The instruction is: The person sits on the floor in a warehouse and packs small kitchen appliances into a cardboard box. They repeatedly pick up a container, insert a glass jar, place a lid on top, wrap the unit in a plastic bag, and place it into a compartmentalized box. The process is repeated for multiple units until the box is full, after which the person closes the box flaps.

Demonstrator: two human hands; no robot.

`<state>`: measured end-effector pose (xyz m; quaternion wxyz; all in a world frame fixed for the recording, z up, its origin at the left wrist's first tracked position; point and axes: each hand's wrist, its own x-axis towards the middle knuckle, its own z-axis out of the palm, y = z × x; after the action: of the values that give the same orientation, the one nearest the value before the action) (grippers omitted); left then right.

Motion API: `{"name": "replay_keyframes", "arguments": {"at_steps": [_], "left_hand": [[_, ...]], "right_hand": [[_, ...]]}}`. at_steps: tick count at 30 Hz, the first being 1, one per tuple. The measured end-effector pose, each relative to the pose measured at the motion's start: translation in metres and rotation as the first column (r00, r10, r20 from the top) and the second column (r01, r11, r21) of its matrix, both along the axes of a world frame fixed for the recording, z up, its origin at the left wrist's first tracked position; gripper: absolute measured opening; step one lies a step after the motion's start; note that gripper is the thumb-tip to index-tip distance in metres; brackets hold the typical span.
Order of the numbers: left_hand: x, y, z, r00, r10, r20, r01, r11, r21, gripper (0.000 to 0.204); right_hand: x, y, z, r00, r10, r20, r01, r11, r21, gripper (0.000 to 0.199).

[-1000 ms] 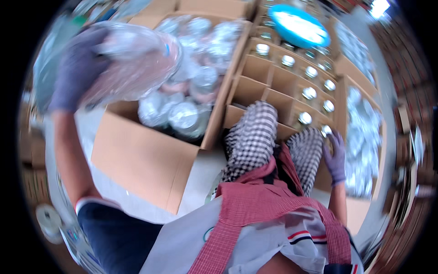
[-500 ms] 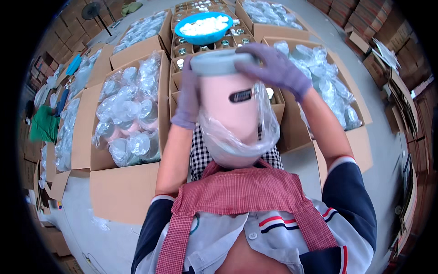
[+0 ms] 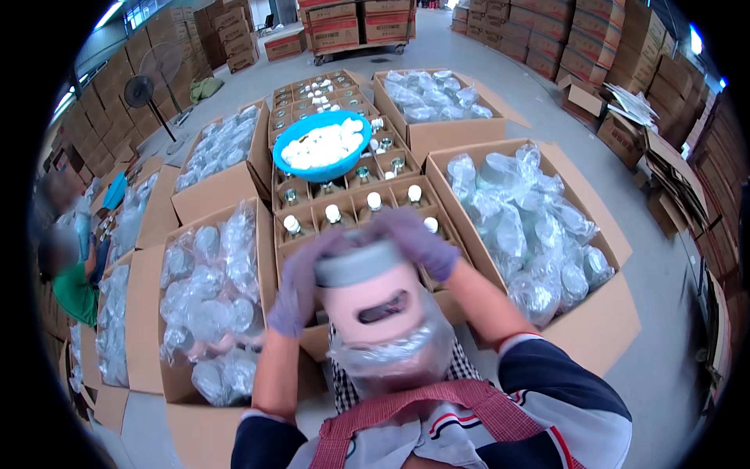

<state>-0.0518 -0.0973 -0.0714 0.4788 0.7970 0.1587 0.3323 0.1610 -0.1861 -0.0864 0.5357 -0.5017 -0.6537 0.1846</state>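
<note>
In front of my chest is a pink canister (image 3: 371, 301) with a grey lid (image 3: 358, 264) and a dark oval window in its side. A clear plastic bag (image 3: 402, 352) is bunched around its lower part. My left hand (image 3: 303, 283), in a purple-grey glove, grips the canister's left side up by the lid. My gloved right hand (image 3: 418, 241) curls over the lid's far right edge, blurred by motion. Just beyond my hands, glass bottles with white caps (image 3: 333, 213) stand in a divided carton (image 3: 273, 242).
A blue basin (image 3: 326, 168) full of white caps rests on the bottles. Open cartons of bagged containers flank me at left (image 3: 211, 313) and right (image 3: 539, 242). A person in green (image 3: 76, 293) is at far left. Fans (image 3: 141, 92) and a loaded cart (image 3: 359, 55) stand farther back.
The view has tilted up, showing more of the room. The canister sits lower in the picture and leans differently; its window faces me more squarely. Both hands remain at its lid end.
</note>
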Motion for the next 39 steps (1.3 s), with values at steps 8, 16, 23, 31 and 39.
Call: {"name": "replay_keyframes", "arguments": {"at_steps": [8,16,23,31,39], "left_hand": [[0.039,0.016,0.028,0.919,-0.387,-0.077,0.376,0.800,0.468,0.067],[0.064,0.037,-0.070,0.987,-0.151,0.054,0.159,0.973,-0.171,0.050],[0.078,0.096,-0.041,0.984,-0.168,0.053,0.147,0.951,0.273,0.051],[0.097,0.312,-0.182,0.883,0.461,-0.091,-0.468,0.850,-0.243,0.043],[0.069,0.293,-0.218,0.509,0.608,-0.609,-0.179,0.767,0.616,0.053]], "right_hand": [[0.028,-0.003,-0.034,0.623,0.075,-0.778,-0.244,0.964,-0.103,0.065],[0.070,0.028,-0.039,0.935,-0.001,-0.355,-0.087,0.969,-0.232,0.062],[0.080,0.064,-0.056,0.961,0.056,-0.271,-0.070,0.997,-0.043,0.039],[0.146,0.127,-0.152,0.809,-0.558,0.187,0.540,0.830,0.138,0.050],[0.147,0.056,-0.239,0.663,-0.719,-0.207,0.593,0.674,-0.441,0.035]]}}
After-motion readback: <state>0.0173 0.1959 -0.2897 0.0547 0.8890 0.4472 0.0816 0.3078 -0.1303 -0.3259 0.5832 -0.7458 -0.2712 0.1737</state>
